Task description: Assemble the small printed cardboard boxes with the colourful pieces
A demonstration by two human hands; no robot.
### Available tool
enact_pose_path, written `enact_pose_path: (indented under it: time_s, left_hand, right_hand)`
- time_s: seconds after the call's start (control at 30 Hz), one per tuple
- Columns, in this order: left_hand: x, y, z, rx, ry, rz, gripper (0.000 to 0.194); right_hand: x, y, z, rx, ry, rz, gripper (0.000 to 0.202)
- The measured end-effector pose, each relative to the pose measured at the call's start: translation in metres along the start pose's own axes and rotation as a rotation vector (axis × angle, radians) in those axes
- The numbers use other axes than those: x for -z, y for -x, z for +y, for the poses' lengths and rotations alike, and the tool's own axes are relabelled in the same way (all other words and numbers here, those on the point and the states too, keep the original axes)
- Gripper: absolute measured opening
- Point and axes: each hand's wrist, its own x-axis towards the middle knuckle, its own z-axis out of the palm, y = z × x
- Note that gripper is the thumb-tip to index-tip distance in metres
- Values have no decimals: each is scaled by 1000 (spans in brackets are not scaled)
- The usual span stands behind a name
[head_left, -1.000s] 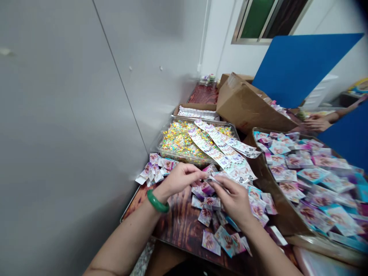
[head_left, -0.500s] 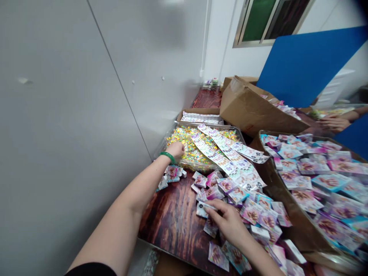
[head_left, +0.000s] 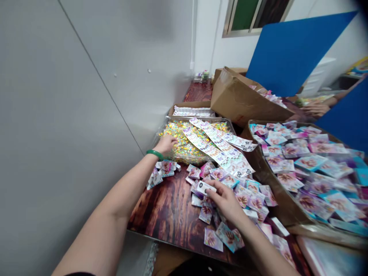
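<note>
My left hand (head_left: 166,145), with a green bangle at the wrist, is over the near left part of a clear plastic tray (head_left: 188,159) of small yellow, green and orange packets (head_left: 176,128). Its fingers are bent together; whatever they pinch is hidden. Between thumb and fingers, my right hand (head_left: 225,197) grips a small white printed sheet (head_left: 203,187) marked with black rings, apparently folded. Beneath it lie many small printed boxes (head_left: 207,212). Long printed sticker strips (head_left: 218,140), with similar black rings at their ends, lie across the tray and onto the boxes.
A large carton (head_left: 260,163) full of small boxes stands on the right. Behind are another brown carton (head_left: 238,97) and a shallow box of strips (head_left: 192,111). A grey wall panel (head_left: 71,115) borders the left. Another person's hand (head_left: 316,109) shows beyond the blue board (head_left: 290,57).
My right hand has lifted the small white sheet slightly off the boxes. My left hand has shifted a little within the tray, its fingers extending somewhat. The whole view has turned slightly.
</note>
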Motion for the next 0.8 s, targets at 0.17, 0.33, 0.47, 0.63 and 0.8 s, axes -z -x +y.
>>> enact_pose_path:
  time_s: [0.17,0.33,0.47,0.63,0.8]
  left_hand:
    - [-11,71,70,-400,-14,259,21]
    - [-40,135,99,-770,-181,281,33]
    - [-48,146,89,-709,-163,231,36]
    - [-50,155,93,-574,-22,56,42]
    - [-44,151,79,-481,75,45,40]
  right_hand:
    - [-3,-11,-11,-225,-360,-14,22]
    - [-10,-14,-16,-193,-570,-47,15]
    - [-9,-10,-20,-252,-630,-44,22]
    - [-11,-8,-11,-208,-506,-31,27]
    - [-11,-5,5,-195,-350,2,40]
